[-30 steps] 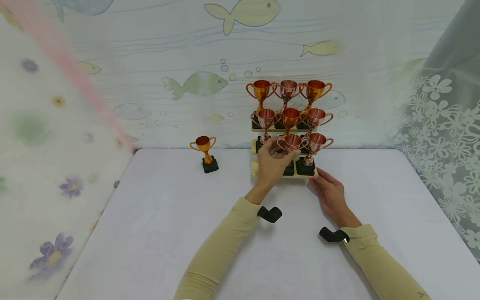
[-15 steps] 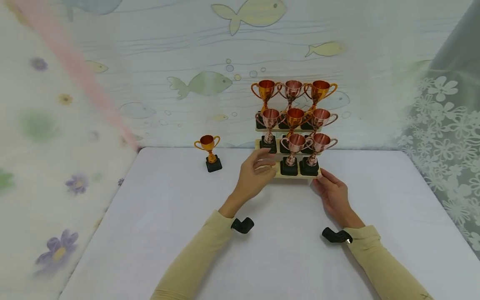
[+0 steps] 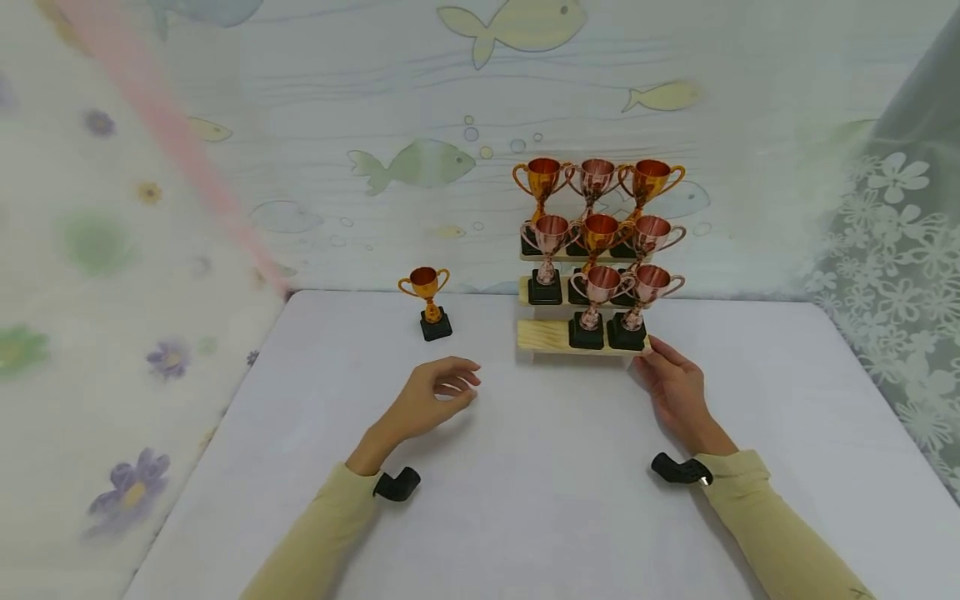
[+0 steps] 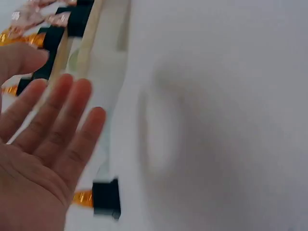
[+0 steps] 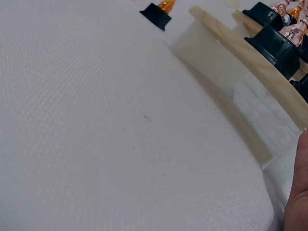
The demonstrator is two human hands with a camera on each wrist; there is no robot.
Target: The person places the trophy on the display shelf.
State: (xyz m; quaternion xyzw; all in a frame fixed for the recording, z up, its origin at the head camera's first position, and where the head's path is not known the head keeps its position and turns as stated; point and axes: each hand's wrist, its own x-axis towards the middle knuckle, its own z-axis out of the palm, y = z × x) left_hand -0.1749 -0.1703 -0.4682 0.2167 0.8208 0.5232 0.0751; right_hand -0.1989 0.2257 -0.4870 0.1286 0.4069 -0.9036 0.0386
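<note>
A three-tier wooden display stand (image 3: 543, 335) holds rows of small trophy cups on black bases. Its front shelf bears two rose-gold trophies (image 3: 602, 287), at the middle and right, with bare wood at the left. Gold and rose-gold cups alternate on the two higher shelves. My right hand (image 3: 678, 392) holds the right end of the front shelf between thumb and fingers; the right wrist view shows only part of it. A lone gold trophy (image 3: 426, 287) stands upright on the table, left of the stand. Nearer to me, my left hand (image 3: 427, 396) hovers with loosely bent fingers, holding nothing.
A white cloth covers the table (image 3: 525, 500). Behind the stand hangs a curtain (image 3: 300, 117) printed with fish. A flowered curtain (image 3: 97, 317) borders the left side, and lace-like white flowers (image 3: 907, 292) border the right. Black wrist mounts (image 3: 397, 485) sit on both sleeves.
My left hand has let go of a rose-gold trophy at the middle of the front shelf and moved left and toward me. My right hand stays at the shelf's end. The view shifts slightly.
</note>
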